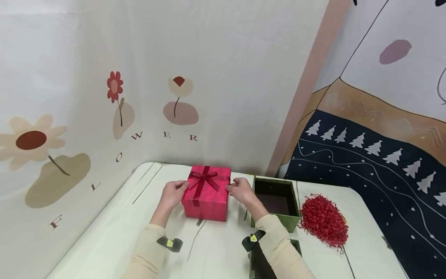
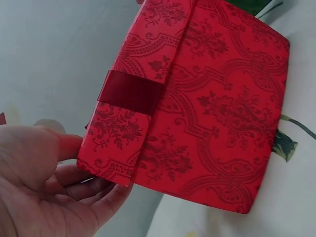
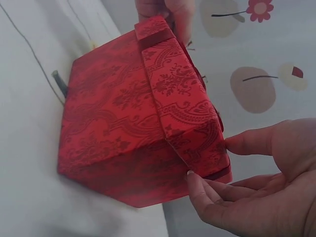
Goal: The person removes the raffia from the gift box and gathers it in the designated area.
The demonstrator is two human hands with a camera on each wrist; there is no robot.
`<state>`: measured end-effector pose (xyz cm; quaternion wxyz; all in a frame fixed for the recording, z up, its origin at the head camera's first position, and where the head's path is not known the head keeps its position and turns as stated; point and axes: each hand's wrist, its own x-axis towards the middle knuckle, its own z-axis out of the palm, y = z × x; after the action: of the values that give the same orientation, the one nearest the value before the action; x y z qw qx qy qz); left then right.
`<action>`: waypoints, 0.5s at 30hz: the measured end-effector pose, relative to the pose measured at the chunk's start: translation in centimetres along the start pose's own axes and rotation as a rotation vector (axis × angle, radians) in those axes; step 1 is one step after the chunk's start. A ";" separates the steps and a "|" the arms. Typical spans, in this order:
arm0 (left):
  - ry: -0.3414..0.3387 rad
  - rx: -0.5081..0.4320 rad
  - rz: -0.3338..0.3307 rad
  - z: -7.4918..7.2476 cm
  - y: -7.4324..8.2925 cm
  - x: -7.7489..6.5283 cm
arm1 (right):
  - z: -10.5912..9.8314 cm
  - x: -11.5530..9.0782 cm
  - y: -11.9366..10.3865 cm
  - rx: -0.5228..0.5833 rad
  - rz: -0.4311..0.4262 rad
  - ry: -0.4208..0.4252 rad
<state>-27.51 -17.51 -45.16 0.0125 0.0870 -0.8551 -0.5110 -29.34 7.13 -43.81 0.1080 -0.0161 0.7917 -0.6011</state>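
A red patterned gift box [image 1: 205, 207] stands on the table with its lid [image 1: 219, 176] on. A dark red ribbon bow [image 1: 203, 177] is tied over the lid. My left hand [image 1: 174, 193] grips the lid's left side, thumb by the top edge and fingers at the side, as the left wrist view shows on the lid [image 2: 121, 126]. At the opposite side my right hand [image 1: 242, 190] pinches the lid's edge between thumb and fingers; in the right wrist view that hand [image 3: 266, 182] touches the lid's corner. What the box holds is hidden.
An open green box [image 1: 292, 224] with a dark inside stands right of the red box. Nearer, another green piece [image 1: 295, 246] lies partly under my right forearm. A heap of red shredded paper [image 1: 324, 221] sits at the table's right. Fabric-covered walls [image 1: 226, 97] rise behind.
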 end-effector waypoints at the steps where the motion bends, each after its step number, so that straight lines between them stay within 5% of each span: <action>1: 0.003 -0.002 0.005 -0.1 0.1 -0.1 | 0.0 0.0 -0.1 -0.002 -0.006 0.004; 15: 0.009 -0.035 0.108 -2.3 2.8 -2.4 | -1.7 -2.3 -2.0 0.028 -0.157 0.050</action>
<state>-25.31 -17.81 -41.48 0.0454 0.0428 -0.8494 -0.5240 -27.62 8.58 -41.10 0.0408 -0.0617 0.7820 -0.6189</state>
